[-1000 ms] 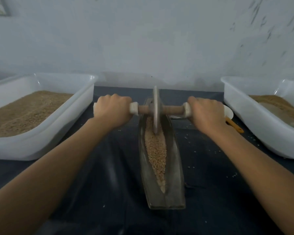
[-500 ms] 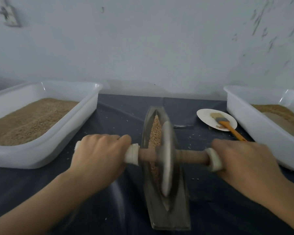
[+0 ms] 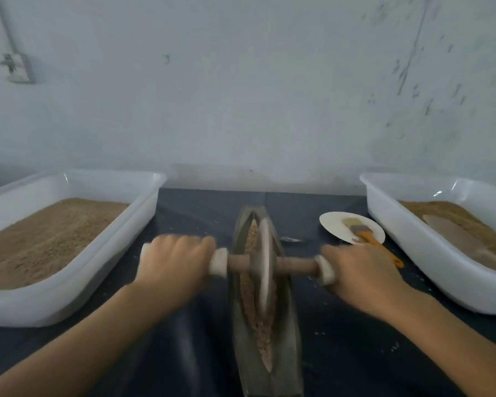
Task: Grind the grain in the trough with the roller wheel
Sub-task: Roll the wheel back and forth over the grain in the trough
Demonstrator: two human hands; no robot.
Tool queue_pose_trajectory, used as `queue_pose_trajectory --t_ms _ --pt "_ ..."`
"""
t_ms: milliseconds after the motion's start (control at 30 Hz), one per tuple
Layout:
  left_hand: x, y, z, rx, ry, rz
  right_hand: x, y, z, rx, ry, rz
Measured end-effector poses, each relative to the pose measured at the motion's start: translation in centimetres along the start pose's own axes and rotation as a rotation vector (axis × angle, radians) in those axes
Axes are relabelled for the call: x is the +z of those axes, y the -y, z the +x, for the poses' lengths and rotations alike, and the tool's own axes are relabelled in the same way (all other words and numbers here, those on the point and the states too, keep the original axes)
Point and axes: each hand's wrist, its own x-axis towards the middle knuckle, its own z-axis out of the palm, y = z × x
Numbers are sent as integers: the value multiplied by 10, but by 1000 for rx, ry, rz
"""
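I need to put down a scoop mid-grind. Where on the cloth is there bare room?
Bare dark cloth lies between the left tub and the trough, beyond the left hand. Right of the trough is crowded: plate, orange brush, right hand, right tub.

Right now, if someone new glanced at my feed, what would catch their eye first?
Dead centre, both hands grip a wooden axle: the left hand and right hand sit either side of the roller wheel, which stands on edge in the narrow trough of grain. Flanking them are two big white tubs of brown grain, the left tub and the right tub.
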Motion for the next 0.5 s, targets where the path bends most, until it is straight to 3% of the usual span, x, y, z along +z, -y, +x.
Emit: queue_pose_trajectory --t_ms 67,133,233,333,500 --pt "-22 -4 -32 71 -58 -121 -23 1 -35 -97 -59 -21" --pt "-35 -3 -53 48 11 -186 -42 4 -57 -183 -236 14" --pt "-37 -4 -50 -19 206 -49 -45 14 -54 -179 -132 12" --pt "-14 -3 -23 -47 187 25 -17 19 -20 -58 36 -21" --pt "44 20 59 -161 172 -60 7 13 64 26 -130 -59"
